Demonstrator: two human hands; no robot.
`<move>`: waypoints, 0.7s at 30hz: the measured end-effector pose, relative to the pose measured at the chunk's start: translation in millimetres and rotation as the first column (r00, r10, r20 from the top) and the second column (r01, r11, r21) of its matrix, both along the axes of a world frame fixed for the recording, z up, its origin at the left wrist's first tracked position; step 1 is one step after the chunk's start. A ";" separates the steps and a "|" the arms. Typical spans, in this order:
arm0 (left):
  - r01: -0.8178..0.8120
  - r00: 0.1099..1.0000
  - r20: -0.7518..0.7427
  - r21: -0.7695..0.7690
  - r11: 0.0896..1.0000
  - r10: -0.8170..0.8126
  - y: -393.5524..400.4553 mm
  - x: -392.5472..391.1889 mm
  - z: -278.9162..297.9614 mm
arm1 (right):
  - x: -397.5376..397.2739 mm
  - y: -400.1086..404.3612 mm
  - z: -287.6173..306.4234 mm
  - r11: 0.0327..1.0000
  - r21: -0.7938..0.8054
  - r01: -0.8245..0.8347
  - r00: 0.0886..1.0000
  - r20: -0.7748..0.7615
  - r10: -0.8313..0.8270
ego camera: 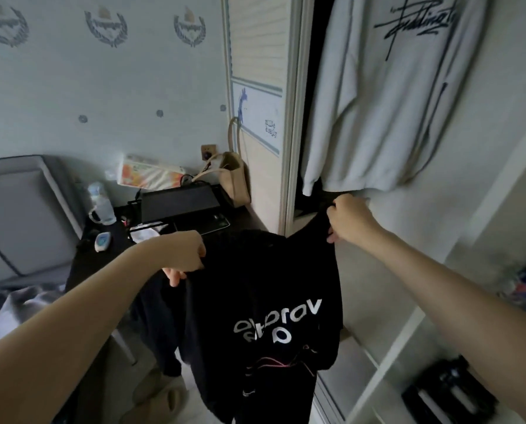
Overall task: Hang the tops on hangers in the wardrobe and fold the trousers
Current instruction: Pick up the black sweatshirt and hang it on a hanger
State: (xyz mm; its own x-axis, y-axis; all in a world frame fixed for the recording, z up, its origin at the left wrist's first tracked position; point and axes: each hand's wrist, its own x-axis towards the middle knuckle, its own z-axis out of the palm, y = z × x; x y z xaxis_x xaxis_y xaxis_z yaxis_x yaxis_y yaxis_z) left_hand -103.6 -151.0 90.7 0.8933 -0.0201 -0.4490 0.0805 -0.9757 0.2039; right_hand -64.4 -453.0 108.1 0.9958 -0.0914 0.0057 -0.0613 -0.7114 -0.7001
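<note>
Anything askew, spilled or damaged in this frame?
Nothing spilled or damaged. The black top hangs tilted, the right hand holding its shoulder higher than the left hand, with no hanger visible in it. The white sweatshirt already hangs in the wardrobe.

2 tops (1 black, 1 white), 1 bottle, 1 bag.

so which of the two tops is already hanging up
The white sweatshirt with the dark scrawled print, hanging at the wardrobe. The black top with white lettering is held up by the left hand and right hand.
</note>
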 end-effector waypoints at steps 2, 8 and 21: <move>0.057 0.998 0.018 0.028 0.998 -0.058 -18.2 14.3 0.6 | 3.0 -4.7 1.4 0.945 0.321 0.061 0.985 -0.175 -0.004; 0.138 0.976 -0.174 0.034 0.990 -0.130 -42.2 58.6 -9.8 | 24.2 -19.5 -2.5 0.714 0.683 0.154 0.986 -0.148 -0.071; 0.613 0.768 0.557 -0.498 0.614 -0.316 -148.7 194.6 29.3 | 124.1 2.1 30.5 0.994 0.034 -0.100 0.987 0.126 0.095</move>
State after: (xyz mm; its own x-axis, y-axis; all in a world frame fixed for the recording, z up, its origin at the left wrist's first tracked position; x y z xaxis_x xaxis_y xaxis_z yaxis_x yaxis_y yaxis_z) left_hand 90.9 -299.7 120.0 0.7570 -0.6191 0.2089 -0.5737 -0.4768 0.6660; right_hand 59.7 -450.8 138.6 0.9918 0.0032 0.1280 0.0959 -0.6806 -0.7263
